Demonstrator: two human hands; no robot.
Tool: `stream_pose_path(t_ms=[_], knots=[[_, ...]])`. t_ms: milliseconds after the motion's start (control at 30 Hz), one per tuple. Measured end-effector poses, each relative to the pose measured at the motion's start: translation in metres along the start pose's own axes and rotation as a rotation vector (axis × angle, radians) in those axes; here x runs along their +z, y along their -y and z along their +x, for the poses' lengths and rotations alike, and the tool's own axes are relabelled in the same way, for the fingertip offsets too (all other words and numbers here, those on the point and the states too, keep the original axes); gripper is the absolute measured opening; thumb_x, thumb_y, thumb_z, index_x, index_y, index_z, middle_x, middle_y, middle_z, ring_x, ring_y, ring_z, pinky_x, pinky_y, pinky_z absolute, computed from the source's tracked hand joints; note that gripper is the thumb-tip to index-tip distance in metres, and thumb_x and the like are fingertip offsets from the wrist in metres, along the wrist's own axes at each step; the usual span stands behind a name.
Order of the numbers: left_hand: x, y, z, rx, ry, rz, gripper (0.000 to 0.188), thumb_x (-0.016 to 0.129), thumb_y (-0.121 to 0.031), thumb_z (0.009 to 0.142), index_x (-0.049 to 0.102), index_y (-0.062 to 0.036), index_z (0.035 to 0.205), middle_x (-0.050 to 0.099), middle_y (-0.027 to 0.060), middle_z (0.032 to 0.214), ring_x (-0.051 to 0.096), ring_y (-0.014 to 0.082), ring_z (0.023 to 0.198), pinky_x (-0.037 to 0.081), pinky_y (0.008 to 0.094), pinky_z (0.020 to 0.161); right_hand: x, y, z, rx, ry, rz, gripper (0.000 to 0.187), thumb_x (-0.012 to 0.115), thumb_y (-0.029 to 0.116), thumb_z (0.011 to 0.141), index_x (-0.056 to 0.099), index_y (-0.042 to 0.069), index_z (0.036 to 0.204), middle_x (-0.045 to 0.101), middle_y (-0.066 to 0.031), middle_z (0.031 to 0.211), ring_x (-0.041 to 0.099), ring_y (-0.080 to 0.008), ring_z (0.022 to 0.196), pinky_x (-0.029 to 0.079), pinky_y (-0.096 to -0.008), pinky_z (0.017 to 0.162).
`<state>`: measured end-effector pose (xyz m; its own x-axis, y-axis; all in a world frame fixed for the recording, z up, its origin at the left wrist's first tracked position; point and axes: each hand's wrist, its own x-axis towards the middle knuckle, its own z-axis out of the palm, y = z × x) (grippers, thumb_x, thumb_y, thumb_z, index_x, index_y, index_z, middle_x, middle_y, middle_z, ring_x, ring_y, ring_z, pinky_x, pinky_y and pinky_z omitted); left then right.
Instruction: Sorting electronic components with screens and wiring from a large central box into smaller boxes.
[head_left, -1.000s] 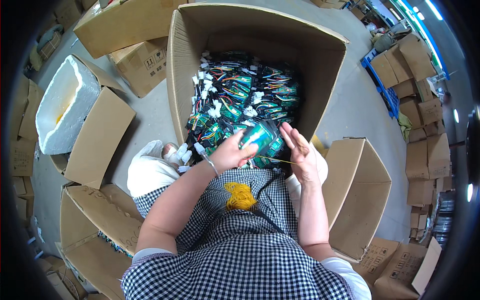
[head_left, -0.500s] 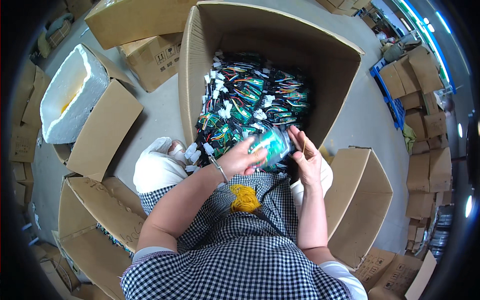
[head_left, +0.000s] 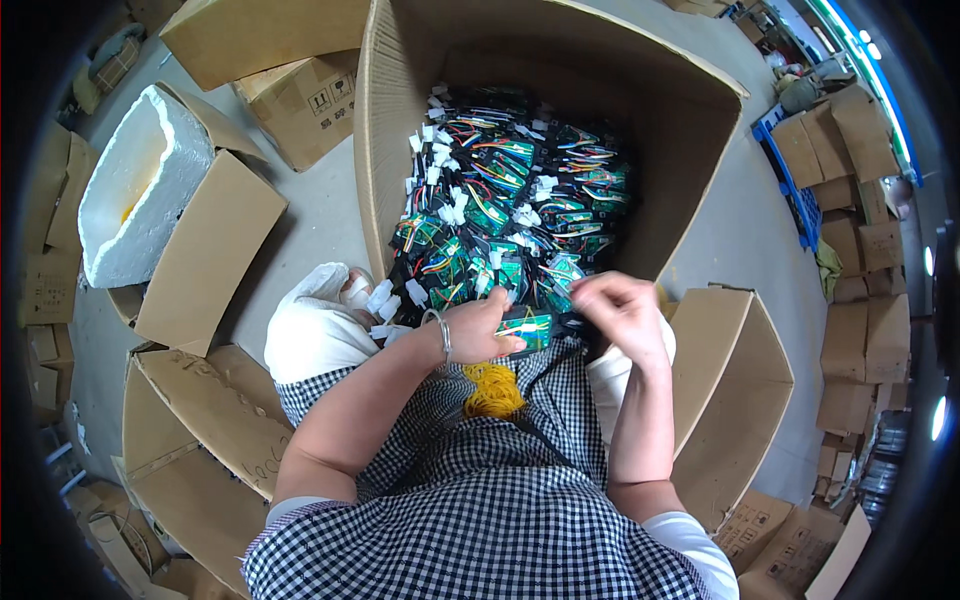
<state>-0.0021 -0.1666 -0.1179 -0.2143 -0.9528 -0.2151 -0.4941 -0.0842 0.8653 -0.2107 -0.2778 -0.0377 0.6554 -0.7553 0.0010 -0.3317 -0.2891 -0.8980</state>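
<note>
A green circuit board point(head_left: 527, 330) with thin wires is in my left hand point(head_left: 478, 328), fingers and thumb closed on its left edge, just above my lap. To the right of the board, my right hand point(head_left: 625, 312) is raised, with its fingertips pinched together; whatever is between them is too small or blurred to make out. A bundle of thin yellow bands point(head_left: 493, 390) lies on my checked apron point(head_left: 450, 510). Ahead of my hands, a large open cardboard box point(head_left: 680, 150) holds many circuit boards point(head_left: 490, 215) with coloured wires and white connectors.
An open carton point(head_left: 735, 390) stands by my right leg, another point(head_left: 165, 465) at my left. Farther left is a box with a white foam liner point(head_left: 150, 190). Closed cartons point(head_left: 300, 110) sit behind it. Stacked boxes point(head_left: 840, 140) and a blue pallet point(head_left: 797, 200) line the right.
The blurred board has come to rest lower, in my left hand. My right hand has drawn its fingers into a pinch; the thin yellow band seen at it before no longer shows clearly.
</note>
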Motion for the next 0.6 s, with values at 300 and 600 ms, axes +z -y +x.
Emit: stream_pose_path(t_ms=[300, 600], knots=[[0.006, -0.004, 0.005, -0.220, -0.113, 0.341, 0.039, 0.061, -0.037, 0.086, 0.053, -0.0052, 0.108, 0.051, 0.0158, 0.104, 0.063, 0.0345, 0.089, 0.052, 0.0435, 0.076, 0.053, -0.124, 0.094, 0.201, -0.124, -0.122, 0.035, 0.068, 0.014, 0.083, 0.061, -0.004, 0.113, 0.068, -0.0146, 0.095, 0.067, -0.0248, 0.083, 0.053, -0.0333, 0.077], [0.042, 0.029, 0.022, -0.101, -0.383, 0.753, 0.011, 0.054, -0.014, 0.079, 0.055, -0.0066, 0.087, 0.051, 0.0058, 0.082, 0.063, 0.0204, 0.062, 0.052, 0.0341, 0.046, 0.139, -0.153, 0.143, -0.057, -0.163, -0.923, 0.051, 0.071, 0.020, 0.076, 0.053, -0.001, 0.119, 0.052, -0.0176, 0.127, 0.043, -0.0346, 0.126, 0.033, -0.0450, 0.105]])
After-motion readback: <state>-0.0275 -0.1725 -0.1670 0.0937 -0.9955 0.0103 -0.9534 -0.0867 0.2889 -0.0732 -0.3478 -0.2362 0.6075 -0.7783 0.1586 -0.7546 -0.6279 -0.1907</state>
